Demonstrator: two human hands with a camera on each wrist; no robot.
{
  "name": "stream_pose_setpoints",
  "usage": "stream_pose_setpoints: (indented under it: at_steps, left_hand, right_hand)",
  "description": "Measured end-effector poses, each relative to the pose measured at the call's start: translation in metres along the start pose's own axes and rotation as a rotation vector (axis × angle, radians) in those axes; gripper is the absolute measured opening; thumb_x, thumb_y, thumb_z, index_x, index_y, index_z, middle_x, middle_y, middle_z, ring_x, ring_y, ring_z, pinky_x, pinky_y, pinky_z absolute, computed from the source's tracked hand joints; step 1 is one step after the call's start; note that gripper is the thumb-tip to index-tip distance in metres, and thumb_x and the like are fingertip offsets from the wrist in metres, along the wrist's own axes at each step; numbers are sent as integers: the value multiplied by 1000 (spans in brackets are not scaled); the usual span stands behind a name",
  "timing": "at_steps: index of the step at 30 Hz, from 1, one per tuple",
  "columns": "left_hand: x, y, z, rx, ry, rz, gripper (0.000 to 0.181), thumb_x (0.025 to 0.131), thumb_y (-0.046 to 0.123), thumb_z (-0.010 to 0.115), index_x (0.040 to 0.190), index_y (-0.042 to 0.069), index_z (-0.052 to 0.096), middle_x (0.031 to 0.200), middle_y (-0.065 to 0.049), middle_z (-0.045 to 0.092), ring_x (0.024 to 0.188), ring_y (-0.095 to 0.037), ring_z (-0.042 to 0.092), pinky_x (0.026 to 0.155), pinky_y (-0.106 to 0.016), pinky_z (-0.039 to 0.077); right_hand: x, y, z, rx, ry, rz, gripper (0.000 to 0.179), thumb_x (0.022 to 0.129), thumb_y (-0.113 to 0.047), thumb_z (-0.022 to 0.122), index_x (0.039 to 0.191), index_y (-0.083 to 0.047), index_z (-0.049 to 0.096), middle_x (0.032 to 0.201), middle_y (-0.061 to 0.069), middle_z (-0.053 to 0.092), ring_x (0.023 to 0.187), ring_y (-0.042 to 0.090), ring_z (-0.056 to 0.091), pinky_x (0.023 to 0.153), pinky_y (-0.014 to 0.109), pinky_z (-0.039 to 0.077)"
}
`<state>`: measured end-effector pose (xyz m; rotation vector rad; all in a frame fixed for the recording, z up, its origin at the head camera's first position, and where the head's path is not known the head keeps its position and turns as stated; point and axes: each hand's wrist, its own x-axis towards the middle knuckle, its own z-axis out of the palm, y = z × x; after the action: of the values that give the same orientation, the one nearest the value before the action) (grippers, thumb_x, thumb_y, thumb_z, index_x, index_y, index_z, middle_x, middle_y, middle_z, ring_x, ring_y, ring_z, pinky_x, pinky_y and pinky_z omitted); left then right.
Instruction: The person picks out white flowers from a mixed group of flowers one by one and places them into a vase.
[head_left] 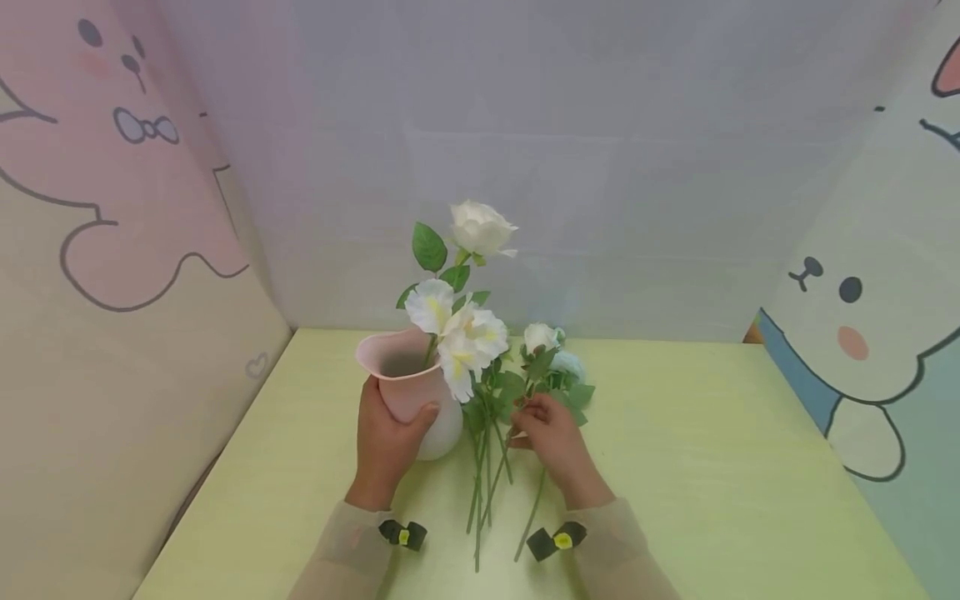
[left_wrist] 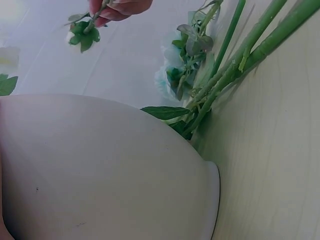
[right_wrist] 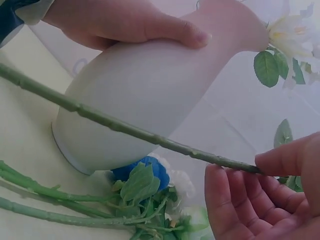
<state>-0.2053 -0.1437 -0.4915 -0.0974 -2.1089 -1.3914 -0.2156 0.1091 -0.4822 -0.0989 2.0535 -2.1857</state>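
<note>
My left hand [head_left: 386, 442] grips the side of a pink and white vase [head_left: 438, 425], thumb toward the front. A tall white rose [head_left: 480, 227] and white flowers with yellow centres [head_left: 471, 342] rise from the vase's mouth. In the right wrist view the vase [right_wrist: 135, 95] stands on the table. My right hand [head_left: 551, 437] pinches the stem of a smaller white rose [head_left: 538, 337] to the right of the vase. That green stem [right_wrist: 120, 125] slants down from between thumb and fingers, apart from the vase mouth.
Beside the vase lie several loose flower stems [head_left: 478, 500] on the pale yellow table [head_left: 712, 467]. Their heads include a pale blue flower [head_left: 567, 365] and a deep blue one [right_wrist: 157, 172]. A plain wall [head_left: 637, 208] closes off the back; cartoon-printed panels stand at both sides.
</note>
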Motion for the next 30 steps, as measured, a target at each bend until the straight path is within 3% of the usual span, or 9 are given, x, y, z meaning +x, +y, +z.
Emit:
stream_pose_setpoints:
  at_steps: [9,18,23,30]
  left_hand:
    - [-3,-1,-1,2,-1,-2,93,74,30,91,148,5,41,136,-9,54,111,-25,56,91,-51,45]
    - [-1,0,0,1,1,4,94,74,31,91,149,5,40,136,-9,54,111,-26,55,91,-51,44]
    - [1,0,1,-9,1,9,95,73,32,92,149,5,40,137,-10,54,111,-26,55,91,-49,44]
    - [1,-1,0,4,-2,-6,95,74,31,92,149,5,40,137,-11,54,112,-27,55,92,-49,43]
  right_hand:
    - [-7,-5,2,8,14,-42,8,101,4,57,106,9,54,115,21,64,84,26,66,72,39,61]
    - [-11,-12,3,-8,30,-82,4,100,5,58,102,5,55,99,20,64,88,32,68,74,39,61]
    - [-13,-15,4,-13,48,-123,8,99,5,59,105,7,53,102,23,63,92,41,69,76,39,60]
    - [-17,-22,5,-4,75,-174,20,97,8,61,116,9,55,106,20,62,93,29,68,81,38,59]
